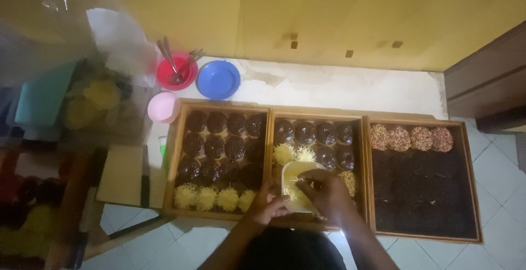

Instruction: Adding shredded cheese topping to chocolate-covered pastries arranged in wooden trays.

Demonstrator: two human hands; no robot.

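My left hand (268,205) grips the near left edge of a small white container (297,171) of yellow grated topping, held over the middle wooden tray (318,118). My right hand (326,188) reaches into that container with its fingers pinched on the shreds. The middle tray holds dark chocolate-glazed doughnuts (315,133), a few of them covered with yellow shreds (285,153). The left tray (174,155) has several dark doughnuts and a front row topped in yellow (208,197).
The right tray (470,182) holds dark doughnuts and a back row with speckled brown topping (411,138). On the white floor behind stand a red bowl with utensils (176,72), a blue bowl (218,79) and a pink cup (163,107). Blurred bags and boxes lie at left.
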